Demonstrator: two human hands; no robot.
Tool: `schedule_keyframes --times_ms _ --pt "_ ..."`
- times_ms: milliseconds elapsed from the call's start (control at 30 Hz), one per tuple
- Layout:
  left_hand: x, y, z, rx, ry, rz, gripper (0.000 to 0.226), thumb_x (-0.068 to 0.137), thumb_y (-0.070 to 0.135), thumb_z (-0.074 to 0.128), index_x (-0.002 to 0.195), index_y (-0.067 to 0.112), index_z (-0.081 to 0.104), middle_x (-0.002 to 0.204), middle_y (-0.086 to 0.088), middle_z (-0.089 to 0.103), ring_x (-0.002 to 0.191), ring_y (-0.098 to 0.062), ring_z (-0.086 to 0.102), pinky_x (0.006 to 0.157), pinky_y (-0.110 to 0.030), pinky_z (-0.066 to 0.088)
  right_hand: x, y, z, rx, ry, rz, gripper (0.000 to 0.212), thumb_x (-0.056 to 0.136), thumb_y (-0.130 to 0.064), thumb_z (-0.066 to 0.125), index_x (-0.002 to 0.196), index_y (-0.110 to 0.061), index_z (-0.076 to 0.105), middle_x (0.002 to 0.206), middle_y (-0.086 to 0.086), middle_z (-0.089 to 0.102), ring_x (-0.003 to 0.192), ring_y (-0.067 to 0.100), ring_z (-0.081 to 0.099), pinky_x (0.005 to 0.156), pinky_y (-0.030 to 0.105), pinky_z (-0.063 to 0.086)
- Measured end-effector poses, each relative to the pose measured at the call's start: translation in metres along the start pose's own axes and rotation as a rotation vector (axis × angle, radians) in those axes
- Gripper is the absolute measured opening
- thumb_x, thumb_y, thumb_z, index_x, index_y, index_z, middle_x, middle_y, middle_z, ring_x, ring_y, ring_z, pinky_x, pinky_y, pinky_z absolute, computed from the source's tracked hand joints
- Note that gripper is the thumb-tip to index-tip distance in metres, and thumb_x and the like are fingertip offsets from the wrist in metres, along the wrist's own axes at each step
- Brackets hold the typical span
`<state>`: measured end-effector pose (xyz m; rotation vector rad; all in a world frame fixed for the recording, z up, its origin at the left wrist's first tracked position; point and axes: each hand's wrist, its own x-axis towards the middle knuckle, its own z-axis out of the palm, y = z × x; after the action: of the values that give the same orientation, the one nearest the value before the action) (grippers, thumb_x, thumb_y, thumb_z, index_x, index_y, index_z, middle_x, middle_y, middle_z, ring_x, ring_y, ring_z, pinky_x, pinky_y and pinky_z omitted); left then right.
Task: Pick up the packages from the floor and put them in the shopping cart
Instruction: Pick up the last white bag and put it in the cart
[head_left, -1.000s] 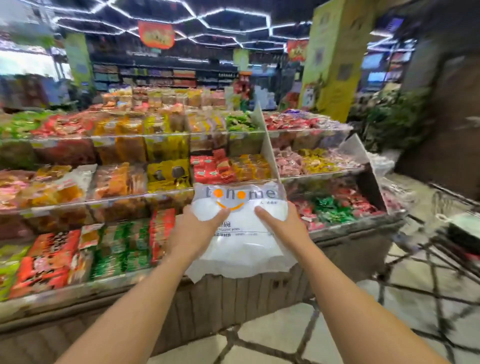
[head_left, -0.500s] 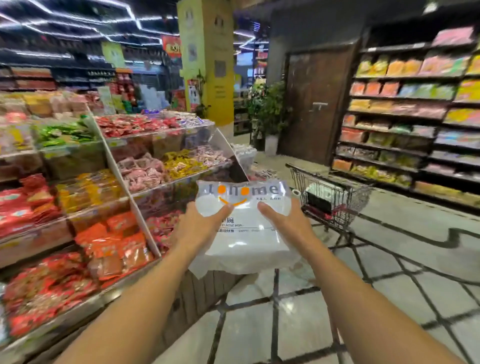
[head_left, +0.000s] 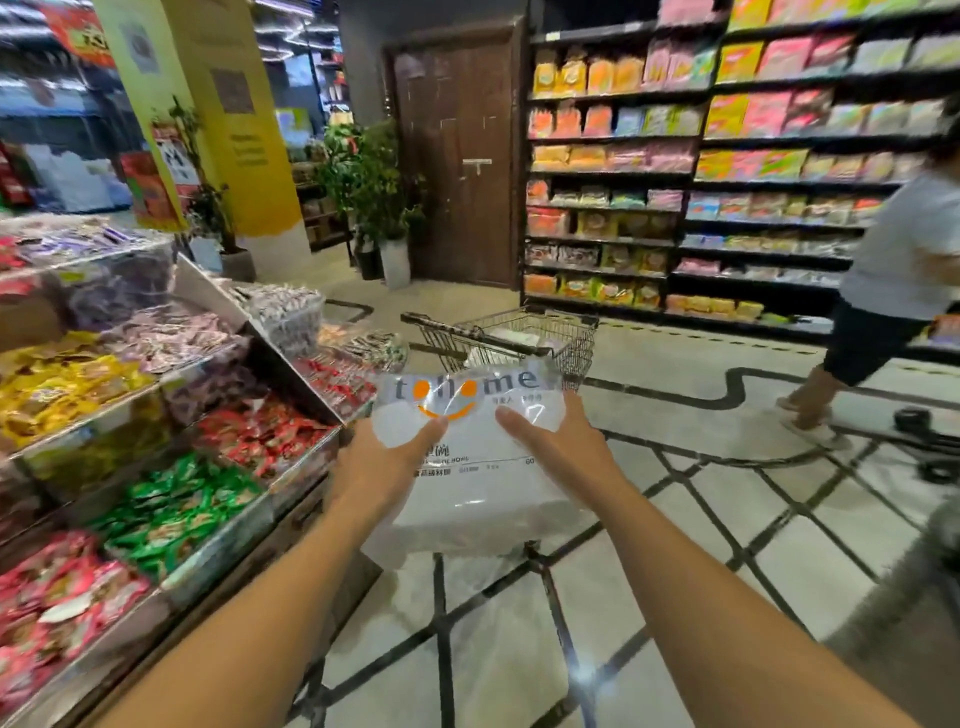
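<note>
Package (head_left: 475, 462), one item: a clear plastic bag of white disposable bowls, printed with grey letters and an orange smile, held in the air at the centre of the frame, above the tiled floor (head_left: 701, 545). We hold it with both hands from its near side. Our left hand (head_left: 384, 460) grips the left edge, thumb lying across the front toward the orange smile, the other fingers hidden behind the bag. Our right hand (head_left: 558, 441) grips the right edge, thumb pointing in across the front and the fingers curled round the back, where we cannot tell their spread. Shopping cart (head_left: 506, 338): wire basket, just beyond the package at mid-frame, its rim showing above the bag's top edge, with pale items inside that we cannot make out. Tiered candy display (head_left: 171, 415): lower left and left of the frame, bins of yellow, red, green and purple wrapped sweets. Snack shelves (head_left: 727, 171): upper right, rows of bright packets, blurred. Brown door (head_left: 460, 156): upper centre, with potted plants (head_left: 374, 192) to its left. Yellow pillar (head_left: 223, 104): upper left. Another person (head_left: 883, 291): right edge of the frame, pale shirt and dark shorts, mid-stride on the floor.
</note>
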<state>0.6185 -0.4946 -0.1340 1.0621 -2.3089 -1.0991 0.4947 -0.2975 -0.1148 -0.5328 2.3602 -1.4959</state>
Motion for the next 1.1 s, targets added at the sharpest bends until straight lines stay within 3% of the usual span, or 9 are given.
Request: schedule_keyframes --times_ms 133,200,300,367,433,667,833,1000,1100 --pt "0.078 0.048 0.049 -0.023 -0.092 0.022 0.089 0.075 0.090 0.060 0.137 0.026 0.058 0.133 -0.006 0.066 0.123 -0.032 0.061 0.095 -0.037 0.046 0.096 0.014 -0.017 -0.013 0.070 0.060 0.117 0.068 -0.087 0.067 0.160 -0.030 0.025 0.151 0.003 0.055 0.133 0.032 0.056 0.107 0.047 0.049" --pt "0.119 0.070 0.073 -0.035 -0.129 -0.016 0.097 0.083 0.081 0.062 0.152 0.015 0.046 0.148 -0.012 0.055 0.134 -0.034 0.053 0.091 -0.032 0.037 0.143 0.016 -0.032 -0.033 0.097 0.075 0.121 0.063 -0.092 0.064 0.159 -0.029 0.026 0.149 0.005 0.056 0.131 0.033 0.057 0.105 0.049 0.050" --pt "0.179 0.100 0.110 -0.010 -0.142 0.032 0.120 0.059 0.106 0.050 0.144 0.020 0.054 0.139 -0.009 0.064 0.118 -0.035 0.062 0.097 -0.045 0.051 0.207 0.018 -0.058 -0.043 0.126 0.092 0.104 0.075 -0.082 0.068 0.156 -0.029 0.030 0.143 0.003 0.060 0.125 0.030 0.061 0.097 0.042 0.052" --pt "0.217 0.118 0.134 0.009 -0.150 0.040 0.123 0.060 0.106 0.049 0.148 0.020 0.050 0.139 -0.005 0.065 0.118 -0.036 0.063 0.100 -0.047 0.052 0.247 0.020 -0.074 -0.040 0.137 0.100 0.100 0.078 -0.077 0.069 0.157 -0.029 0.030 0.144 0.003 0.058 0.127 0.031 0.059 0.099 0.042 0.050" --pt "0.248 0.138 0.155 0.016 -0.141 0.061 0.125 0.056 0.109 0.045 0.147 0.023 0.049 0.126 -0.007 0.071 0.110 -0.035 0.067 0.090 -0.045 0.054 0.287 0.024 -0.088 -0.036 0.141 0.088 0.097 0.079 -0.075 0.071 0.155 -0.028 0.033 0.145 0.002 0.058 0.128 0.030 0.058 0.103 0.042 0.049" --pt "0.365 0.189 0.247 -0.008 -0.135 0.037 0.101 0.068 0.096 0.056 0.141 0.026 0.053 0.126 -0.007 0.067 0.104 -0.028 0.061 0.078 -0.038 0.043 0.437 0.055 -0.132 0.026 0.134 0.102 0.097 0.076 -0.075 0.073 0.153 -0.029 0.035 0.139 0.002 0.059 0.123 0.030 0.061 0.105 0.050 0.052" --pt "0.442 0.217 0.314 0.026 -0.114 -0.040 0.120 0.047 0.110 0.046 0.135 0.031 0.058 0.120 -0.005 0.070 0.107 -0.032 0.065 0.084 -0.041 0.051 0.547 0.079 -0.158 -0.005 0.062 0.162 0.122 0.055 -0.088 0.068 0.155 -0.027 0.033 0.143 0.003 0.058 0.124 0.032 0.061 0.105 0.052 0.051" --pt "0.502 0.249 0.358 0.035 -0.104 -0.139 0.118 0.062 0.099 0.057 0.149 0.020 0.049 0.144 -0.010 0.060 0.129 -0.037 0.058 0.102 -0.043 0.048 0.647 0.101 -0.176 0.006 0.011 0.162 0.115 0.053 -0.092 0.074 0.145 -0.029 0.047 0.131 -0.001 0.064 0.117 0.028 0.066 0.100 0.050 0.055" --pt "0.547 0.255 0.383 0.041 -0.104 -0.152 0.128 0.044 0.111 0.048 0.138 0.025 0.058 0.131 -0.007 0.068 0.117 -0.035 0.064 0.100 -0.046 0.052 0.696 0.112 -0.175 0.028 -0.011 0.180 0.111 0.060 -0.086 0.076 0.148 -0.027 0.043 0.136 0.001 0.061 0.121 0.029 0.063 0.103 0.050 0.054"
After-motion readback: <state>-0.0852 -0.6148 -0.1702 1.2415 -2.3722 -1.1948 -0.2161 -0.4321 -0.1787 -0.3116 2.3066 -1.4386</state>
